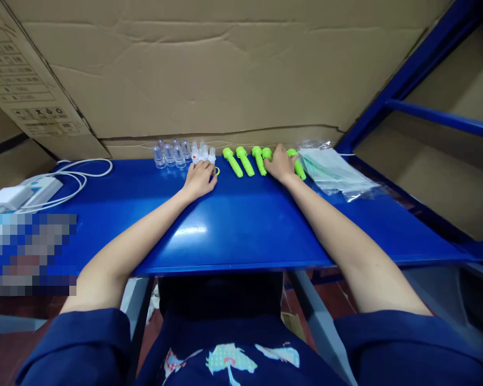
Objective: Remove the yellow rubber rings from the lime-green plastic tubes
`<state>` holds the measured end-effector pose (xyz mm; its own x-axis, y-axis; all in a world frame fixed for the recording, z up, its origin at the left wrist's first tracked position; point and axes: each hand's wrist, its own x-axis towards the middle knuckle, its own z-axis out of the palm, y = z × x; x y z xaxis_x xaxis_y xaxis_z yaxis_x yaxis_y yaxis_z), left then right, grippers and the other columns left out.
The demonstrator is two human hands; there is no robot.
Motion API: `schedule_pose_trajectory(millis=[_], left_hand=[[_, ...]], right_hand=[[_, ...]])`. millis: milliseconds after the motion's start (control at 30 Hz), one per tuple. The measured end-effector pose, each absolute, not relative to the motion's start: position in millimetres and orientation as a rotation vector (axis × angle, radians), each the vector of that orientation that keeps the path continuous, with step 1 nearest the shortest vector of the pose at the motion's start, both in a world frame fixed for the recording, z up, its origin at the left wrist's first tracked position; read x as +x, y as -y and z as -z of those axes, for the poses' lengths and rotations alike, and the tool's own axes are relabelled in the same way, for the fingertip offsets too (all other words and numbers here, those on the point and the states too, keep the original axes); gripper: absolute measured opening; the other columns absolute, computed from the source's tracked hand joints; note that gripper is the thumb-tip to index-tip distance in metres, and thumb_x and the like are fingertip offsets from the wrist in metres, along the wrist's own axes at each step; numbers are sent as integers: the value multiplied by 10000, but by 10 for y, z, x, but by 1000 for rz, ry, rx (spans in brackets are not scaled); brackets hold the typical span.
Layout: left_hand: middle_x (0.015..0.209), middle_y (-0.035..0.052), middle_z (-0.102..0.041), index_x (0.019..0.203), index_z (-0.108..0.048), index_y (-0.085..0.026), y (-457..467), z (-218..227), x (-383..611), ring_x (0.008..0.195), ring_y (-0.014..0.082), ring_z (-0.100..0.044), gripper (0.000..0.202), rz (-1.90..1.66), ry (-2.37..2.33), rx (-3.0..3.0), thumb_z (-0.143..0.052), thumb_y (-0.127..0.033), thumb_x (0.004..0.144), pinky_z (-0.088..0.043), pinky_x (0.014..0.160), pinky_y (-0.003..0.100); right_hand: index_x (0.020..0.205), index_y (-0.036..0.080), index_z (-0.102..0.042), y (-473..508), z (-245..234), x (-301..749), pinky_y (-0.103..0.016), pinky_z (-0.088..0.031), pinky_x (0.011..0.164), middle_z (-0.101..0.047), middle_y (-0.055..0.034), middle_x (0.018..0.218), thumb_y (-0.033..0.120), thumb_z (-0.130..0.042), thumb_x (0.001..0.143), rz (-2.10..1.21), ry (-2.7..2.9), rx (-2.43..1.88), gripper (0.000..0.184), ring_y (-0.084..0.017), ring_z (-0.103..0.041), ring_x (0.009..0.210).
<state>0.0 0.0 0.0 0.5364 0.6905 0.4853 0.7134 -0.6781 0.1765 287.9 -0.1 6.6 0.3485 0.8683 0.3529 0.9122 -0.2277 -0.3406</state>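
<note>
My left hand (200,178) rests on the blue table (241,225) with its fingers curled at the near end of a row of small clear plastic vials (177,154); a small yellow ring (217,171) lies at its fingertips. What the fingers hold is hidden. My right hand (280,163) lies over a row of bright green plastic handles (245,161), fingers closed around one of them near the right end of the row.
A pile of clear plastic bags (333,171) lies right of the green pieces. A white cable (78,174) and white adapter (8,198) sit at the left. Cardboard (225,69) walls the back; a blue rack frame (426,115) stands right.
</note>
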Motion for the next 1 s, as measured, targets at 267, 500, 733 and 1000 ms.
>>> schedule_pose_trajectory(millis=[267, 500, 733, 1000], left_hand=[[1094, 151, -721, 983, -644, -180, 3, -16, -3, 1139, 366, -600, 104, 803, 1257, -2783, -577, -196, 906, -378, 987, 504], [1007, 136, -715, 874, -615, -188, 0, -7, 5, 1093, 346, -618, 106, 790, 1188, -2809, -543, -205, 950, -380, 986, 491], [1059, 130, -717, 894, -554, -203, -81, 39, 16, 1097, 318, -624, 106, 1089, 1354, -2801, -491, -146, 957, -401, 1017, 510], [1057, 71, -762, 902, -540, -214, -299, 76, 27, 1009, 195, -681, 132, 2054, 1629, -2859, -533, -270, 1020, -520, 963, 370]], right_hand=[[1304, 26, -463, 59, -130, 2851, -635, -253, 1135, -557, -352, 1395, 195, -521, 966, 44, 1561, -2166, 382, -428, -554, 1279], [1189, 104, -486, 37, -90, 2843, -631, -275, 1106, -569, -323, 1359, 146, -530, 928, 50, 1570, -2086, 268, -418, -546, 1247], [1326, 140, -468, 54, -70, 2827, -651, -294, 1089, -557, -233, 1394, 164, -434, 902, 233, 1516, -1882, 426, -392, -499, 1319], [1462, 139, -448, 219, -156, 2490, -561, -304, 1112, -555, -224, 1491, 221, -353, 990, 320, 1874, -1579, 488, -354, -517, 1342]])
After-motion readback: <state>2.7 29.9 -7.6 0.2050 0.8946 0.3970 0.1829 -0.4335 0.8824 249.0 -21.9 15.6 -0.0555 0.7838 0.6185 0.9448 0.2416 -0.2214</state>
